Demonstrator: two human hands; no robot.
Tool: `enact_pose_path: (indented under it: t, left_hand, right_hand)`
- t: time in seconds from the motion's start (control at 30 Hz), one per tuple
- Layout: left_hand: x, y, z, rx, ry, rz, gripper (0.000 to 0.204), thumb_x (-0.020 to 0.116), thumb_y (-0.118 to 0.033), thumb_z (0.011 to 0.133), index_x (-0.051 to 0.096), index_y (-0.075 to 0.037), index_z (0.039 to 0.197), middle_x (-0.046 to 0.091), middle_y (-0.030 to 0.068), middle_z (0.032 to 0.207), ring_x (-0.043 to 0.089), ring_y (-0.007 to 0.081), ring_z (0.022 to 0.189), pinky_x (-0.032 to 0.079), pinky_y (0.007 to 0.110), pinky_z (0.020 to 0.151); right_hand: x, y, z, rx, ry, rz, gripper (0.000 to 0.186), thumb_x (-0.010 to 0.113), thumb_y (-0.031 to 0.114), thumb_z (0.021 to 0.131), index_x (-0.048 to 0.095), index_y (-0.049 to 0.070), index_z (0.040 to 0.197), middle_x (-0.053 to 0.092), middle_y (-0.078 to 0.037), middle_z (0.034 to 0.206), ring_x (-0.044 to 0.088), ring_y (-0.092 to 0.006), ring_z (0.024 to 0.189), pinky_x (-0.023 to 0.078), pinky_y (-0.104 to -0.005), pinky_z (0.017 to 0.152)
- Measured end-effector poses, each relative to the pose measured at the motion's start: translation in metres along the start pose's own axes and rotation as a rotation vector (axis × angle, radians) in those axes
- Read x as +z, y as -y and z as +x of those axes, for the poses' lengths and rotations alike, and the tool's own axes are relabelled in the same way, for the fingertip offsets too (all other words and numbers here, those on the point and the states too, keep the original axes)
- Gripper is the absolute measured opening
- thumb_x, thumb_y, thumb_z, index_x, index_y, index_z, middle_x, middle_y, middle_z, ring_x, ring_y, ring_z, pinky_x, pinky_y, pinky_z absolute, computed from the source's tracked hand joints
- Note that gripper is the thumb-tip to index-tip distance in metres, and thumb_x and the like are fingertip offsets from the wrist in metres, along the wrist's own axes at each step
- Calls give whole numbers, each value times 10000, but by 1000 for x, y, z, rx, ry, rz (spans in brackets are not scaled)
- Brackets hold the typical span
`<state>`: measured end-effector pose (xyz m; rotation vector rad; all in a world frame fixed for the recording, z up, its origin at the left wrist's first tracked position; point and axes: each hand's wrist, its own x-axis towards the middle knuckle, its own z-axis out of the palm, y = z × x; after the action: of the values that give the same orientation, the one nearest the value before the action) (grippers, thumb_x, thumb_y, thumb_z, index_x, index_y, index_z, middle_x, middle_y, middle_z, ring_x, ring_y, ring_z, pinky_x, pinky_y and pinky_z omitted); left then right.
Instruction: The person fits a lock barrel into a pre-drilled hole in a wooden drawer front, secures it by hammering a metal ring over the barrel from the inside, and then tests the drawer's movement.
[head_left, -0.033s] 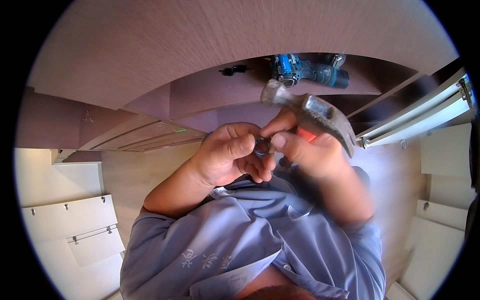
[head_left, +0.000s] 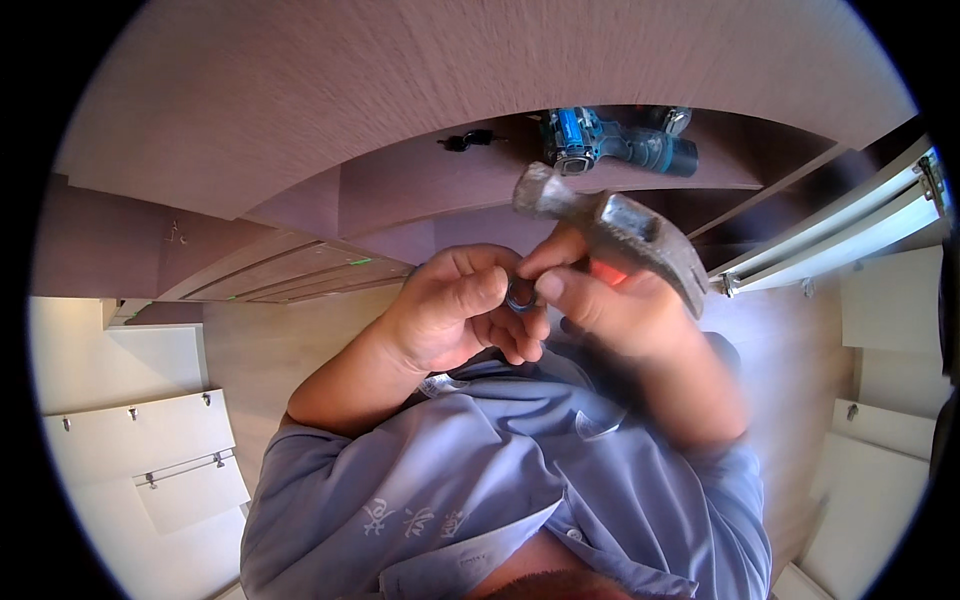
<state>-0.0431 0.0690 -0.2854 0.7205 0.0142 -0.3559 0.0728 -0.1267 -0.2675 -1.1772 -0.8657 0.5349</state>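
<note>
In front of my chest, a small dark ring-shaped part [head_left: 520, 294] is pinched between the thumb and fingers of my left hand [head_left: 455, 305]. My right hand [head_left: 610, 305] is closed around a claw hammer [head_left: 620, 225], whose metal head sticks up above the fist. A bit of the hammer's orange-red handle shows between the fingers. The right thumb and index finger also meet at the right side of the ring, touching it or very close. What else may sit between the fingertips is hidden.
On a brown wood shelf [head_left: 420, 195] ahead lie a blue cordless drill [head_left: 600, 140] and small black objects [head_left: 470, 140]. A large wood panel [head_left: 480, 60] overhangs it. White panels with hinges [head_left: 140, 435] lie on the left; more white panels [head_left: 895, 300] stand at right.
The hammer head has shifted slightly to the left with my right hand. My left hand and the ring have barely moved.
</note>
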Motion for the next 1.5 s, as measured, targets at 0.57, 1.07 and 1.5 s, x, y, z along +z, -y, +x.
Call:
enact_pose_path:
  t: [0.57,1.07,1.5]
  left_hand:
    - [13,-9,-2,101,-41,357,397,673,-329,1019,687,53,1128,744,158,970,754,230,855,633,312,722]
    - [17,-26,-10,250,13,281,343,750,-162,954,603,-9,1223,727,198,1122,745,270,966,611,341,815]
    - [149,-135,25,1681,-100,2176,420,871,38,708,710,-15,1092,730,130,1027,713,280,943,580,359,839]
  right_hand:
    - [5,4,-2,45,37,15,83,652,-40,840,682,-51,917,703,-86,748,702,-141,666,558,-286,615]
    - [-5,-16,-11,-120,-128,69,174,708,52,910,707,-62,1042,714,-109,821,667,-151,720,545,-295,660]
    - [-20,-20,-16,-248,-384,80,158,675,107,937,723,-32,994,672,-54,825,587,-110,726,473,-265,653]
